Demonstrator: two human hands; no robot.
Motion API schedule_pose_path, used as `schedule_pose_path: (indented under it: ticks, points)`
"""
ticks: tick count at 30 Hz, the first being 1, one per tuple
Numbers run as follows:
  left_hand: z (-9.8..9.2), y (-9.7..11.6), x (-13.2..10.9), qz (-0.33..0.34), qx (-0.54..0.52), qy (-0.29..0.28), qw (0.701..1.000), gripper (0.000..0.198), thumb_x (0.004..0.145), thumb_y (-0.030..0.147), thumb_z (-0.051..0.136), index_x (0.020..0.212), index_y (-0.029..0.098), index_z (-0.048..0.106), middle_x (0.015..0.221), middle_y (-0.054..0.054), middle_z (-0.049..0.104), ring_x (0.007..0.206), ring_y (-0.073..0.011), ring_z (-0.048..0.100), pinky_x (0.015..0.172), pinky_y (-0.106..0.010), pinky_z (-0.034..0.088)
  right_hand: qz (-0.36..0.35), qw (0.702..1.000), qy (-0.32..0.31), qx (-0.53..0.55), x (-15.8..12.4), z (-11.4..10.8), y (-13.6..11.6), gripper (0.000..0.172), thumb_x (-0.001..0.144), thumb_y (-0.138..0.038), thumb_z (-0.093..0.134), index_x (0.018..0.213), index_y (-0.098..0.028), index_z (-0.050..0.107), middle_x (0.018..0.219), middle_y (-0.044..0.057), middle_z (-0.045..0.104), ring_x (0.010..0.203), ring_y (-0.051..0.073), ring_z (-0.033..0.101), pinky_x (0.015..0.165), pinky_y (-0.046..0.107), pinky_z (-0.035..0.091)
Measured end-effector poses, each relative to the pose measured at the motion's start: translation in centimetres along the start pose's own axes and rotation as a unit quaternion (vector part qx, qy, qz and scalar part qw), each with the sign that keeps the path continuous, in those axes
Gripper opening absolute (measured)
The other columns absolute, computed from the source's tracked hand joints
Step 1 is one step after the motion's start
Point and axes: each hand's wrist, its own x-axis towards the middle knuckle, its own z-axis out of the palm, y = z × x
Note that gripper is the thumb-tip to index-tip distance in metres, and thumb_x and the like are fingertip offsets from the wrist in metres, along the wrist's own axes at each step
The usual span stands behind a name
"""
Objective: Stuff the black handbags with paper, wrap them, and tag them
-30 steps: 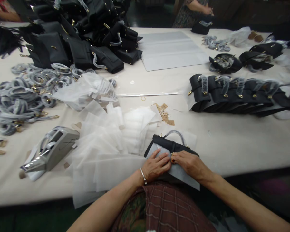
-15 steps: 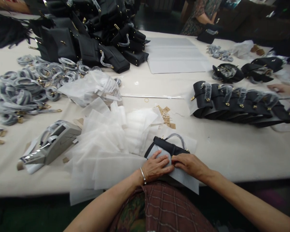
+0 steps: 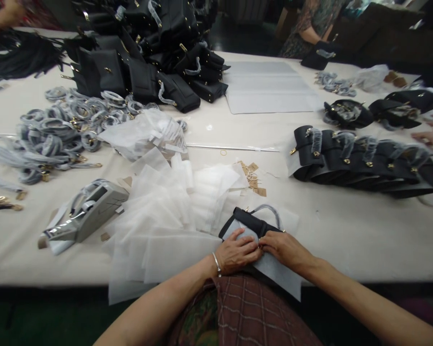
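A small black handbag (image 3: 251, 221) with a wrapped handle lies at the table's near edge, its front covered by a grey-white foam sheet (image 3: 279, 276). My left hand (image 3: 236, 252) presses flat on the sheet over the bag. Touching it from the right, my right hand (image 3: 284, 247) pinches at the bag's clasp area, fingers closed on the sheet. The clasp itself is hidden under my fingers.
Loose foam sheets (image 3: 166, 216) are piled left of the bag, beside a tape dispenser (image 3: 90, 211). Wrapped straps (image 3: 54, 129) lie far left, black bags (image 3: 147, 53) are heaped behind. A row of finished bags (image 3: 361, 158) stands right. Other people's hands (image 3: 431, 137) work at the right edge.
My view has tilted slightly so everything sits a bit lower and to the right. My hands have stayed on the bag, the right fingers shifting over the clasp. Another person's hands appeared at the right.
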Motion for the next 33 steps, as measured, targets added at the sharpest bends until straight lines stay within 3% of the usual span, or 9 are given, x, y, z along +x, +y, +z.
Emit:
schedule_pose_path:
  ticks: [7, 14, 20, 24, 28, 33]
  points:
    - [0.0, 0.2, 0.0, -0.008, -0.019, 0.004, 1.0, 0.032, 0.101, 0.026, 0.04, 0.129, 0.03, 0.053, 0.135, 0.0, 0.056, 0.123, -0.0171, 0.047, 0.117, -0.046, 0.019, -0.06, 0.991, 0.096, -0.065, -1.2, 1.4, -0.3, 0.028, 0.098, -0.019, 0.039, 0.096, -0.019, 0.067, 0.083, 0.005, 0.063, 0.079, 0.015, 0.059, 0.073, 0.025, 0.048]
    - [-0.3, 0.2, 0.1, -0.026, -0.033, -0.016, 0.999, 0.031, 0.101, 0.027, 0.039, 0.127, 0.031, 0.054, 0.147, 0.0, 0.044, 0.129, -0.0168, 0.043, 0.115, -0.043, 0.023, -0.131, 0.981, 0.128, -0.062, -1.4, 1.4, -0.5, 0.028, 0.1, -0.019, 0.036, 0.1, -0.017, 0.064, 0.089, 0.007, 0.064, 0.083, 0.016, 0.059, 0.076, 0.029, 0.049]
    - [-0.6, 0.0, 0.9, -0.038, -0.069, -0.021, 0.997, 0.026, 0.098, 0.028, 0.046, 0.122, 0.029, 0.056, 0.136, 0.0, 0.054, 0.122, -0.016, 0.047, 0.112, -0.038, 0.026, -0.139, 0.98, 0.11, -0.087, -1.2, 1.8, 0.3, 0.026, 0.1, -0.017, 0.036, 0.097, -0.015, 0.062, 0.088, 0.006, 0.064, 0.081, 0.016, 0.058, 0.074, 0.028, 0.049]
    - [-0.2, -0.5, 1.2, -0.038, -0.08, -0.018, 0.996, 0.025, 0.094, 0.028, 0.054, 0.119, 0.029, 0.056, 0.128, -0.002, 0.058, 0.116, -0.0174, 0.051, 0.111, -0.039, 0.027, -0.127, 0.984, 0.038, -0.118, -0.4, 0.9, 1.0, 0.021, 0.099, -0.018, 0.041, 0.097, -0.016, 0.061, 0.09, 0.004, 0.064, 0.084, 0.014, 0.058, 0.073, 0.025, 0.047]
    - [-0.2, -0.6, 0.9, -0.02, -0.073, -0.008, 0.997, 0.028, 0.094, 0.028, 0.055, 0.122, 0.029, 0.055, 0.125, -0.002, 0.059, 0.116, -0.0168, 0.051, 0.111, -0.039, 0.026, -0.166, 0.975, -0.02, -0.147, 0.3, -0.5, 1.0, 0.017, 0.097, -0.018, 0.044, 0.093, -0.017, 0.061, 0.088, 0.003, 0.062, 0.078, 0.013, 0.056, 0.066, 0.024, 0.042]
    - [-0.2, -0.5, 0.2, -0.006, -0.062, 0.012, 0.998, 0.025, 0.095, 0.027, 0.052, 0.12, 0.029, 0.057, 0.126, -0.001, 0.06, 0.121, -0.0151, 0.049, 0.114, -0.038, 0.026, -0.127, 0.974, -0.001, -0.186, 0.0, 0.1, -0.6, 0.015, 0.093, -0.011, 0.044, 0.092, -0.016, 0.058, 0.084, 0.004, 0.06, 0.073, 0.016, 0.053, 0.061, 0.028, 0.039]
